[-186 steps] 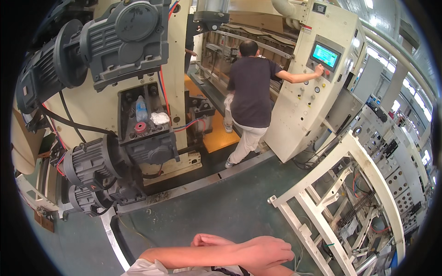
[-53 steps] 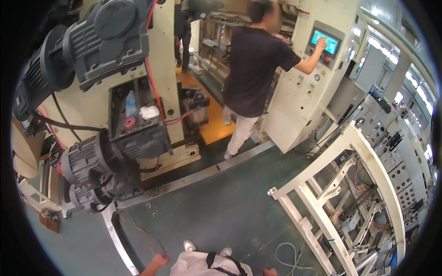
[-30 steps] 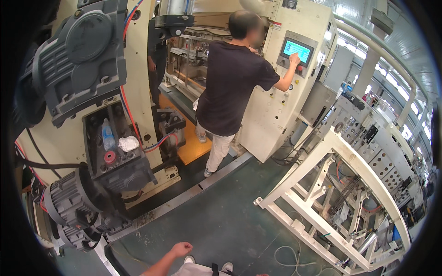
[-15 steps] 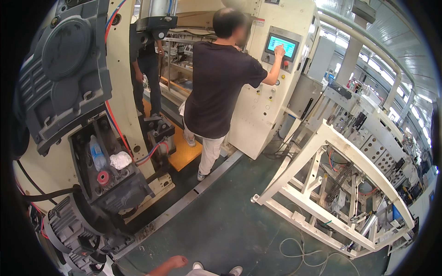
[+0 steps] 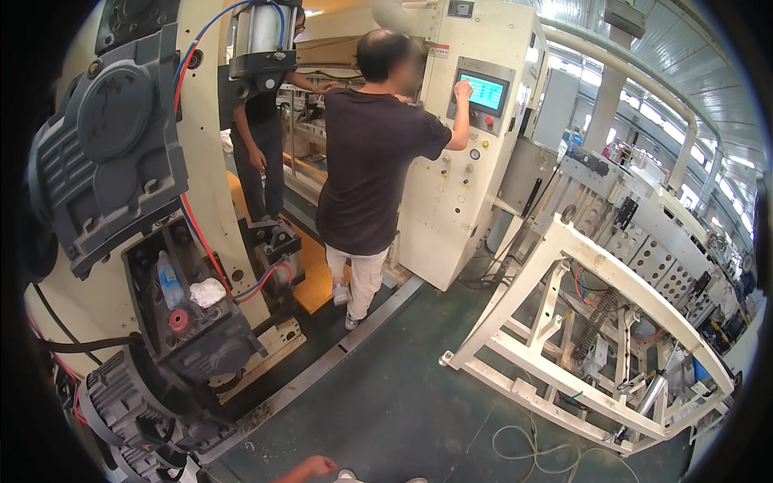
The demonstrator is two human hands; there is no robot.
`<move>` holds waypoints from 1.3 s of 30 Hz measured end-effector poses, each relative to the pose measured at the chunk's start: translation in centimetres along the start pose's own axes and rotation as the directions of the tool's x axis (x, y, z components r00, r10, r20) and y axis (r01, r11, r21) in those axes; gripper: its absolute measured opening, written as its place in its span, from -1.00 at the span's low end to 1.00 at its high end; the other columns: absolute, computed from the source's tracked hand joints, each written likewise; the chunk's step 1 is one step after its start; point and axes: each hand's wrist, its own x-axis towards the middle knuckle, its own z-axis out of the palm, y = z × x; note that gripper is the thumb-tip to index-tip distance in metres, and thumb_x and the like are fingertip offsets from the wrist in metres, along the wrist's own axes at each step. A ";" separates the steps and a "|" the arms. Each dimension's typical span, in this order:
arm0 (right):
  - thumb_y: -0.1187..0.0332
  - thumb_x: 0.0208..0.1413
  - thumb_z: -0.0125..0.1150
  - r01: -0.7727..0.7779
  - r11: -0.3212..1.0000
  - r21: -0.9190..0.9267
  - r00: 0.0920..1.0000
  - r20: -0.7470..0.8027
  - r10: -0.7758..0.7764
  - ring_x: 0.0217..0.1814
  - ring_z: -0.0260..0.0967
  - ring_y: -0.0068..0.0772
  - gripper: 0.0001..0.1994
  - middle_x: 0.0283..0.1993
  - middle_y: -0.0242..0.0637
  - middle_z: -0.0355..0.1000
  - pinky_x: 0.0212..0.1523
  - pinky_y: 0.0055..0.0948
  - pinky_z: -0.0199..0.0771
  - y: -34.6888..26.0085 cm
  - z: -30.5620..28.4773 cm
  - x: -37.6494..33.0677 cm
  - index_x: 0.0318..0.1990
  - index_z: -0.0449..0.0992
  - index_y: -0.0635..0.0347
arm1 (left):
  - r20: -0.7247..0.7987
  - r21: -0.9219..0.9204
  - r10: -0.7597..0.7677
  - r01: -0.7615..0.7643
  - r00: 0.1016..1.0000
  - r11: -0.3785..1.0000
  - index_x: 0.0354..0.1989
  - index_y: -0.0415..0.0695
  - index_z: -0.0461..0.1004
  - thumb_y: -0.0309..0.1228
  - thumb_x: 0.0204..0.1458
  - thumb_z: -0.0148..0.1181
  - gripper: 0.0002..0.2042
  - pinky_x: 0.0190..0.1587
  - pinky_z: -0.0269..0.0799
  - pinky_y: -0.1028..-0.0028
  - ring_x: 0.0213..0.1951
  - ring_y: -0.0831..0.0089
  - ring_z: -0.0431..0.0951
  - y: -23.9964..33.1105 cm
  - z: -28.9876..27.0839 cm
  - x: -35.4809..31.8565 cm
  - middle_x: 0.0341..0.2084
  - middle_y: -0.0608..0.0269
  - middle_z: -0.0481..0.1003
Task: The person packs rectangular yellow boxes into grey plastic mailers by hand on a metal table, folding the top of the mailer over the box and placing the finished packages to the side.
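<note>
Only my left hand [image 5: 310, 467] shows, at the very bottom edge, hanging low above the green floor [image 5: 403, 402] with its fingers loosely curled. Nothing can be seen in it, and it touches nothing. The tips of my shoes [image 5: 348, 476] sit just right of it. My right hand is out of the picture. Ahead of me a person in a dark shirt and white trousers [image 5: 366, 169] stands with one hand on the touchscreen [image 5: 483, 91] of a cream control cabinet [image 5: 451, 217].
A big cream machine with grey motors [image 5: 113, 153] fills the left; a water bottle [image 5: 168, 279] and a white rag [image 5: 207, 291] lie in its recess. A second person [image 5: 259, 145] stands on the orange platform [image 5: 310, 282]. A white metal frame [image 5: 580, 322] and loose cable [image 5: 531, 443] lie right.
I have moved closer to the person at the cabinet and the view has swung right. My arms, crossed low in front earlier, have dropped; only the left hand stays at the edge.
</note>
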 end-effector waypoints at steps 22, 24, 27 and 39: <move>0.23 0.08 0.19 0.344 0.920 -0.186 0.938 0.019 -0.347 -0.60 0.31 -0.53 -0.81 -0.51 -0.38 0.36 -0.67 -0.54 0.30 -3.2 -6.9 1.7 -0.31 0.42 0.14 | 0.075 0.209 0.208 -0.220 0.975 0.953 -0.27 -0.05 0.55 -0.28 -0.18 0.10 -0.73 -0.20 0.43 0.31 -0.28 0.29 0.56 18.8 2.0 -0.1 -0.37 0.16 0.57; 0.22 0.07 0.20 0.811 0.421 -0.407 0.541 0.246 -0.804 -0.58 0.32 -0.48 -0.82 -0.51 -0.37 0.37 -0.62 -0.44 0.34 -0.8 -5.8 1.4 -0.35 0.45 0.11 | 0.073 0.202 0.260 -0.270 0.963 0.942 -0.28 -0.06 0.56 -0.29 -0.18 0.11 -0.73 -0.20 0.43 0.29 -0.27 0.27 0.56 18.4 1.0 0.6 -0.37 0.16 0.57; 0.20 0.07 0.18 -0.015 1.000 0.000 0.999 0.028 0.015 -0.48 0.37 -0.36 -0.82 -0.50 -0.30 0.41 -0.47 -0.23 0.39 4.9 -4.7 2.4 -0.35 0.50 0.09 | 0.164 0.219 0.274 -0.306 0.948 0.926 -0.29 -0.08 0.56 -0.29 -0.19 0.11 -0.73 -0.21 0.43 0.27 -0.27 0.22 0.56 18.3 -1.6 0.5 -0.37 0.12 0.57; 0.11 0.12 0.05 0.107 0.870 -0.481 0.974 -0.124 -0.188 -0.22 0.34 -0.23 -0.69 -0.28 -0.14 0.40 -0.19 -0.21 0.30 22.9 4.2 -2.9 -0.15 0.45 0.12 | 0.302 0.718 -0.146 -0.124 0.942 0.685 -0.50 -0.19 0.59 -0.43 -0.37 0.05 -0.76 -0.35 0.44 0.08 -0.34 0.04 0.57 -5.8 -9.5 5.5 -0.48 -0.11 0.53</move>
